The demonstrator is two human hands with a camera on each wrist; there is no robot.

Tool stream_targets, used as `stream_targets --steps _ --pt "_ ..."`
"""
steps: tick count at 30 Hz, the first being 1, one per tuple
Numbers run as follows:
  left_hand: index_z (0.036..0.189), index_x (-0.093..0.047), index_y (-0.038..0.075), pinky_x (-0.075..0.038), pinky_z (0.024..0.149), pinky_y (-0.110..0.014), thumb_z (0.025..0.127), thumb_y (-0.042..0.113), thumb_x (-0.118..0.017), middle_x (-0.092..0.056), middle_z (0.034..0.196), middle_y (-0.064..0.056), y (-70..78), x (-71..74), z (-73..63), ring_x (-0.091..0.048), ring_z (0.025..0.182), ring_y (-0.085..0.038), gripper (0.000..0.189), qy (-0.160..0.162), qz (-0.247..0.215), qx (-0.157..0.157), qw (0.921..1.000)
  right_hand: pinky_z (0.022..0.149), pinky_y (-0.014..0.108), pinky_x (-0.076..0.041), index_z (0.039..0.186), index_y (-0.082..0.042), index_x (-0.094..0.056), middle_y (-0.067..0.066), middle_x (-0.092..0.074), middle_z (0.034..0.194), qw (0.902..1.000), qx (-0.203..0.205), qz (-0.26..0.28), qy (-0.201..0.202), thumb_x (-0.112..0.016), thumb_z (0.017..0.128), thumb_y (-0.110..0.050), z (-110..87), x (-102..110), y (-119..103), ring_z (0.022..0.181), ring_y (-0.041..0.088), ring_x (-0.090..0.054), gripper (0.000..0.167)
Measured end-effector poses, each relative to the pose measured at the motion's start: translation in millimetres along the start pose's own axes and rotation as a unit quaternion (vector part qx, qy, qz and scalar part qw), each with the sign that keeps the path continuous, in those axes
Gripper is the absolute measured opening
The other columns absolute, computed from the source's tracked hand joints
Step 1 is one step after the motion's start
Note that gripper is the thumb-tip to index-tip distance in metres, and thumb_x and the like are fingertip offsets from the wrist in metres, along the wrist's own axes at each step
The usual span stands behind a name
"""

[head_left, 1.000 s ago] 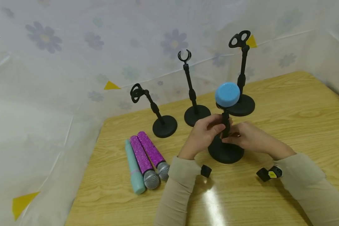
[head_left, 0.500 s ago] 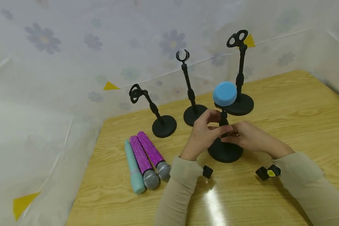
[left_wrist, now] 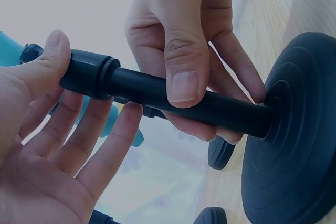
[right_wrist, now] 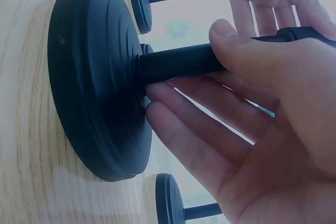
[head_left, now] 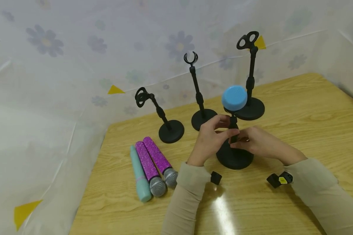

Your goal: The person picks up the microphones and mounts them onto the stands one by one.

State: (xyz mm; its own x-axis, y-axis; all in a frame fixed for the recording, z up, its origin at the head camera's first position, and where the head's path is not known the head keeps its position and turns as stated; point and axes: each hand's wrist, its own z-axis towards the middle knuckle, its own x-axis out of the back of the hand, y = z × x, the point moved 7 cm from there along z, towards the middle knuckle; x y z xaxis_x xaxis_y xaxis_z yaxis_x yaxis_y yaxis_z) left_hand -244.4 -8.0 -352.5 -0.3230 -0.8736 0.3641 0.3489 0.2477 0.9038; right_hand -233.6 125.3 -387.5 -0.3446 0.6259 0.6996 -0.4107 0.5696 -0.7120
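Note:
In the head view, a black microphone stand [head_left: 235, 158] is upright on the table, a blue microphone [head_left: 234, 98] at its top with the round end toward me. My left hand [head_left: 210, 140] holds the ribbed collar [left_wrist: 89, 73] of the pole between thumb and fingers, the fingers spread behind it in the left wrist view. Lower down, my right hand [head_left: 256, 142] pinches the pole [right_wrist: 178, 62] just above the round base [right_wrist: 100, 77], thumb on one side and fingers on the other. Two of its fingertips reach the base in the right wrist view.
Three more black stands stand behind: a short one [head_left: 171, 131] at left, a middle one [head_left: 204, 119] and a tall one [head_left: 251, 109] at right. Two purple glitter microphones [head_left: 147, 160] and a teal microphone [head_left: 140, 178] lie on the wooden table [head_left: 111, 209] at left.
My left hand has shifted slightly up the pole, and its thumb has reached rightward across the collar, then drawn back a little. The right hand stays on the lower pole.

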Motion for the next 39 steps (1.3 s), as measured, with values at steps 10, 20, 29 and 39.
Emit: stream_targets --steps 10,20,29,39 --pt "0.117 -0.070 0.016 -0.057 0.090 -0.021 0.093 0.023 -0.073 -0.071 0.117 -0.003 4.8 1.6 1.0 -0.070 0.108 -0.009 0.025 -0.001 0.028 -0.027 0.9992 0.062 0.022 -0.050 0.102 -0.012 -0.077 -0.005 -0.075 0.088 0.9999 0.012 -0.003 0.011 -0.069 0.096 -0.020 0.4 1 0 0.074 0.007 -0.065 0.012" --pt "0.117 -0.068 0.020 -0.057 0.092 -0.024 0.094 0.030 -0.072 -0.068 0.118 0.000 2.6 3.6 0.0 -0.066 0.112 -0.004 0.025 -0.012 -0.003 -0.014 0.9998 0.063 0.021 -0.049 0.102 -0.013 -0.076 -0.005 -0.076 0.090 0.9999 0.010 0.003 0.003 -0.068 0.097 -0.021 0.7 0 2 0.072 0.006 -0.064 0.013" --pt "0.119 -0.069 0.018 -0.056 0.094 -0.021 0.098 0.032 -0.067 -0.071 0.118 -0.001 6.0 2.3 0.3 -0.064 0.113 0.000 0.026 -0.005 -0.010 -0.022 0.9997 0.069 0.022 -0.054 0.102 -0.015 -0.077 -0.006 -0.077 0.095 0.9997 0.019 -0.003 0.015 -0.069 0.096 -0.019 0.8 1 0 0.083 0.008 -0.069 0.011" --pt "0.124 -0.069 0.011 -0.055 0.093 -0.017 0.101 0.023 -0.060 -0.072 0.123 -0.006 15.7 2.6 -0.1 -0.068 0.114 -0.009 0.028 -0.019 0.025 -0.060 0.9977 0.088 0.021 -0.057 0.131 -0.013 -0.062 0.006 -0.065 0.127 0.9927 0.000 0.103 0.063 -0.064 0.100 -0.019 -6.1 20 -12 0.109 -0.005 -0.062 0.032"
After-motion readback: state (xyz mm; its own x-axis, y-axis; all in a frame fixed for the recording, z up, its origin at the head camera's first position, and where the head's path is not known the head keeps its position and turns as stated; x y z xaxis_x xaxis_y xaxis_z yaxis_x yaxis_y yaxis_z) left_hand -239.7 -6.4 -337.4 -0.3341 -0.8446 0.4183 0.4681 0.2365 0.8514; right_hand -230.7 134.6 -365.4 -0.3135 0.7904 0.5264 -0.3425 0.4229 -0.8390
